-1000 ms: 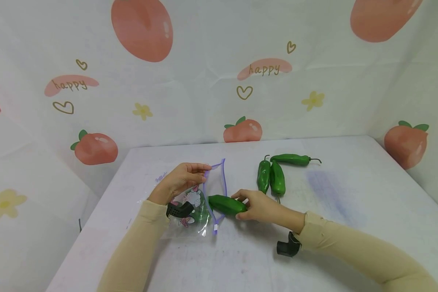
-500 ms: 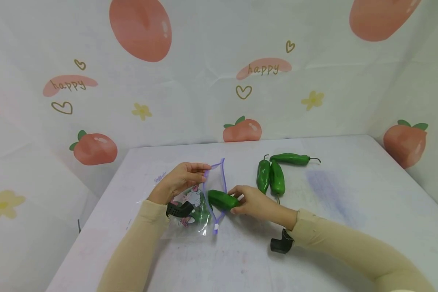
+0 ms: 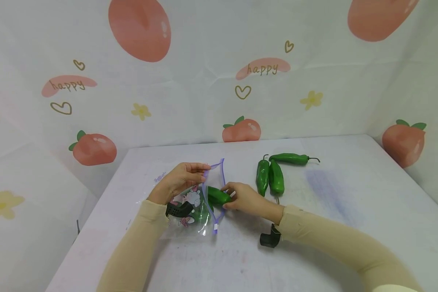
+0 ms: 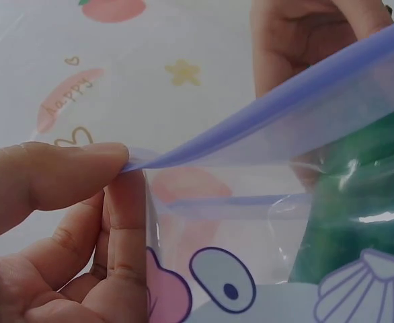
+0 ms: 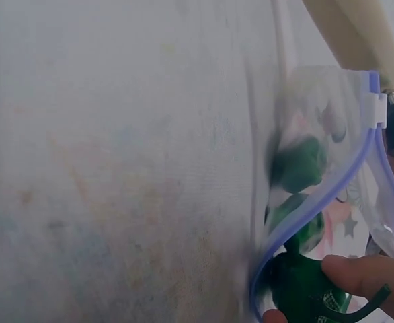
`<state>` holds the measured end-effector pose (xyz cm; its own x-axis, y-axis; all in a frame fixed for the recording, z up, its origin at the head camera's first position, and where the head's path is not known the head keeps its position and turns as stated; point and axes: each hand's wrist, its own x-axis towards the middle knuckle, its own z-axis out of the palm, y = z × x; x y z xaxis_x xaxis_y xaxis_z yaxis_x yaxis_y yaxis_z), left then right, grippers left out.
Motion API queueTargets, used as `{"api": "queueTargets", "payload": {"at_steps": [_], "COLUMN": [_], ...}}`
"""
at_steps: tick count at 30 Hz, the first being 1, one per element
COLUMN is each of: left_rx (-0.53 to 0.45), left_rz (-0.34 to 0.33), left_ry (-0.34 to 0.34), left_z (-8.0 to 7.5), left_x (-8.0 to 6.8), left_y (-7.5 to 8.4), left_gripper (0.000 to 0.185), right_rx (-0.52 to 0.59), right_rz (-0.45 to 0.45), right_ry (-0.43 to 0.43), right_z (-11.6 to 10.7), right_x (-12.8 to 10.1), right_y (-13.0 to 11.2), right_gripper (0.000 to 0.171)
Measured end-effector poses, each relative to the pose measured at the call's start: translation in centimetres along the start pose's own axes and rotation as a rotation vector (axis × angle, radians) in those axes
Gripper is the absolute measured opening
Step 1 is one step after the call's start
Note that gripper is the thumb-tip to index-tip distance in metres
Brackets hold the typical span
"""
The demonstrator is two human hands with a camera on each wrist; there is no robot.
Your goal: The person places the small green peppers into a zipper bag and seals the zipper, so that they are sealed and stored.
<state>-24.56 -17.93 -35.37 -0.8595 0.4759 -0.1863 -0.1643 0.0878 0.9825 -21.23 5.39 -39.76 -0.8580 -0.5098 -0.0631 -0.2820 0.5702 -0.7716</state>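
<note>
Pinching the purple zip rim of a clear printed bag with the left hand, mouth held open toward three o'clock. Gripping a green pepper with the right hand, pepper's front half past the bag mouth, rear end outside between the fingertips. More green visible inside the bag through the plastic. Lying on the white bench, at two o'clock from the right hand: three loose green peppers, two side by side, one across their far ends.
</note>
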Motion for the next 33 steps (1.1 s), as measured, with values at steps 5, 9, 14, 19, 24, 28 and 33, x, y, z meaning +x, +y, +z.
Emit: {"api": "queueTargets", "payload": {"at_steps": [5,9,14,19,24,28,33], "left_rx": [-0.001,-0.011,-0.011,-0.02,-0.024,-0.012,0.0], "left_rz": [0.0,0.006,0.008,0.01,0.014,0.013,0.008], "left_ry": [-0.002,-0.007,-0.009,-0.013,-0.02,-0.017,-0.013], "left_z": [-0.1,-0.1,-0.1,-0.1,-0.1,-0.1,-0.1], "left_x": [0.0,0.1,0.2,0.2,0.1,0.2,0.3], "left_y": [-0.2,-0.3,-0.4,-0.3,-0.3,-0.2,-0.2], "left_gripper": [0.048,0.049,0.05,0.05,0.049,0.049,0.05], "right_rx": [-0.014,-0.016,-0.006,0.003,0.017,0.041,0.043], "right_rz": [0.008,0.015,0.029,0.051,0.049,0.046,0.057], "right_ry": [0.004,0.006,-0.002,-0.006,-0.014,-0.028,-0.034], "right_z": [0.3,0.3,0.5,0.7,0.7,0.7,0.7], "right_x": [0.7,1.0,1.4,1.8,1.9,2.0,2.0], "right_y": [-0.1,-0.1,0.1,0.2,0.1,0.0,-0.2], "right_gripper": [0.044,0.045,0.045,0.046,0.043,0.04,0.037]}}
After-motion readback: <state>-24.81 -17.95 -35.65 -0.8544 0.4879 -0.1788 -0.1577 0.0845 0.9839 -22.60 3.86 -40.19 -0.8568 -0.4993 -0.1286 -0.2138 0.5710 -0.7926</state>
